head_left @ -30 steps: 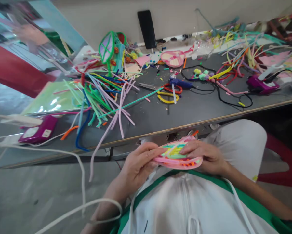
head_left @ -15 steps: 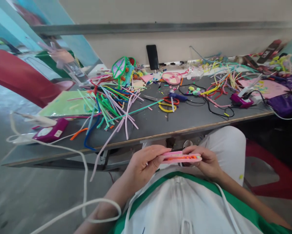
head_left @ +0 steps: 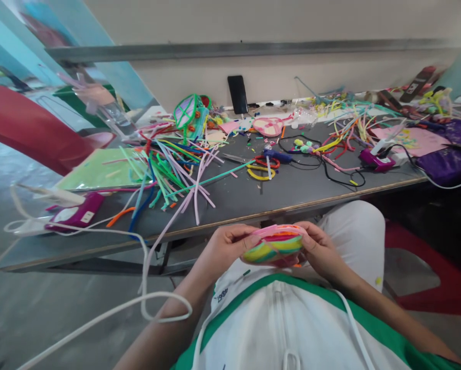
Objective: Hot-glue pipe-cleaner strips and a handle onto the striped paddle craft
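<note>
Both my hands hold a round woven pipe-cleaner disc with a pink rim and yellow, green and orange bands, just below the table's front edge and above my lap. My left hand grips its left side with fingers curled over the rim. On the right side, my right hand pinches the rim. The disc is tilted so its striped face shows toward me.
The grey table holds a heap of loose pipe cleaners, scissors, a blue glue gun, purple glue guns, a black phone against the wall, a green sheet. A red stool stands at my right.
The disc went from flat, to edge-on, to tilted with its yellow and green striped face toward me. Both hands kept hold and rose slightly; the view lifted toward the wall.
</note>
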Tool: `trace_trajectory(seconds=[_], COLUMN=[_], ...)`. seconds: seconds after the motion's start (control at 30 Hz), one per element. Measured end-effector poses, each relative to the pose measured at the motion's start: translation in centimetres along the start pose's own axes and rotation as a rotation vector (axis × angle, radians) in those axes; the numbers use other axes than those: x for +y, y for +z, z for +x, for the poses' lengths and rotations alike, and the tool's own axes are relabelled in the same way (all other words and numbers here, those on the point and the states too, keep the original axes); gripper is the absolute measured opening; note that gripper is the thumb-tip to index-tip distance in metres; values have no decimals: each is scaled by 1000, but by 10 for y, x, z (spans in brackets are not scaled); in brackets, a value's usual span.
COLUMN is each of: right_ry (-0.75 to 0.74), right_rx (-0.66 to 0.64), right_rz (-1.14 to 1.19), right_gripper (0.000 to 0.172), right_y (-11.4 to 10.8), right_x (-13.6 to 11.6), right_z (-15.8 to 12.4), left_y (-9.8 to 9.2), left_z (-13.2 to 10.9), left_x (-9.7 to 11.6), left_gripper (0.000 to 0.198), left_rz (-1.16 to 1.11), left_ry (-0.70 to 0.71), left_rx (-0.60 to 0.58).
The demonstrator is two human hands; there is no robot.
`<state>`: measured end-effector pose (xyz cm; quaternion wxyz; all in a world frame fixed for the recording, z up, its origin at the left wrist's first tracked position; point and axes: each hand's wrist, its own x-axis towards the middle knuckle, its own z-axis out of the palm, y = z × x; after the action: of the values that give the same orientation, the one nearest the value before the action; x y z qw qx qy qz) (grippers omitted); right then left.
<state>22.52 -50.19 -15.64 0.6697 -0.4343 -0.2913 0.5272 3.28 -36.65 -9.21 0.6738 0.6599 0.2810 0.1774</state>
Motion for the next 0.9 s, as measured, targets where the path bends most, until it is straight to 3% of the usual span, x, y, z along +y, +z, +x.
trace_trajectory(seconds=[0.23,0.43,0.63,0.8,0.9], right_ry=[24,1,-35,-117,-233], right_rx=[100,106,59,100,4], right_rz=[165,184,108,-39,-224], right_gripper=[27,27,26,21,19], right_y=[11,7,3,0,-5], right_x=[-13,-28,-32,-31,-38], right_z=[16,31,40,40,30], left_y=[-1,-7,-7,-7,-7], left_z=[20,34,41,33,21], left_x=[2,9,10,11,9], left_gripper=[32,39,35,35,25], left_rz=[-126,-60,-62,82,258], left_ry=[-72,52,57,120,286], left_rx=[3,39,131,-5,-8])
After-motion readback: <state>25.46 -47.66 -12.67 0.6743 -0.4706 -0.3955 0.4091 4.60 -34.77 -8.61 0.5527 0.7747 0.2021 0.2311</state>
